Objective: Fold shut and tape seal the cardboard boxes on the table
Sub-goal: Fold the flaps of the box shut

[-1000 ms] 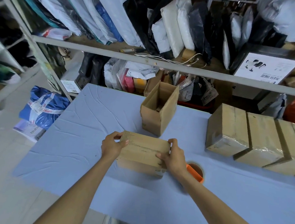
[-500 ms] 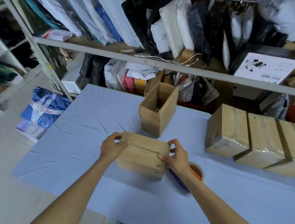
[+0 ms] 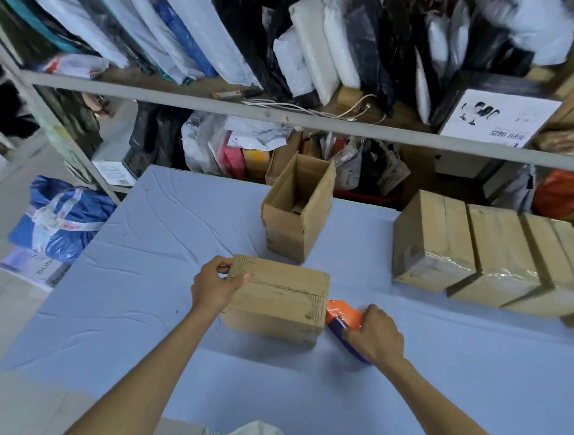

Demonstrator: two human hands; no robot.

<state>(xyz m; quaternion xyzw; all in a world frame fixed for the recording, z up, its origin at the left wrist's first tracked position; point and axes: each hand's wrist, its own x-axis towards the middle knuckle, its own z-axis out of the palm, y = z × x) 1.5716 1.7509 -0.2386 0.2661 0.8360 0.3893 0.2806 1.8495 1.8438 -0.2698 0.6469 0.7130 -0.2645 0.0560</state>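
A table under a wrinkled pale-blue cloth (image 3: 158, 262) stands before a metal shelf rack (image 3: 219, 100) packed with bagged goods in white, black and blue plastic. A blue sack (image 3: 62, 217) lies on the floor to the left of the table. Toward the far edge of the cloth stands an open box (image 3: 296, 211), its flaps upright. To the right, a row of sealed boxes (image 3: 431, 242) sits side by side under glossy clear tape.

The folded box (image 3: 279, 295) lies near the middle of the table, nearer the person than the open box, with its top flaps shut and their seam running left to right.

Half a second ago the right hand pressed on the right end of this box. It has since left the cardboard and taken the tape dispenser (image 3: 343, 316), an orange and blue tool that lies on the cloth just beside the box's right end. Whether tool and box touch cannot be told.

The left hand (image 3: 213, 288) keeps its place at the box's left end, thumb laid across the top flap and fingers curled round the far corner. The right hand (image 3: 374, 334) has its fingers wrapped round the dispenser's body, knuckles up and forearm reaching in from the lower right.
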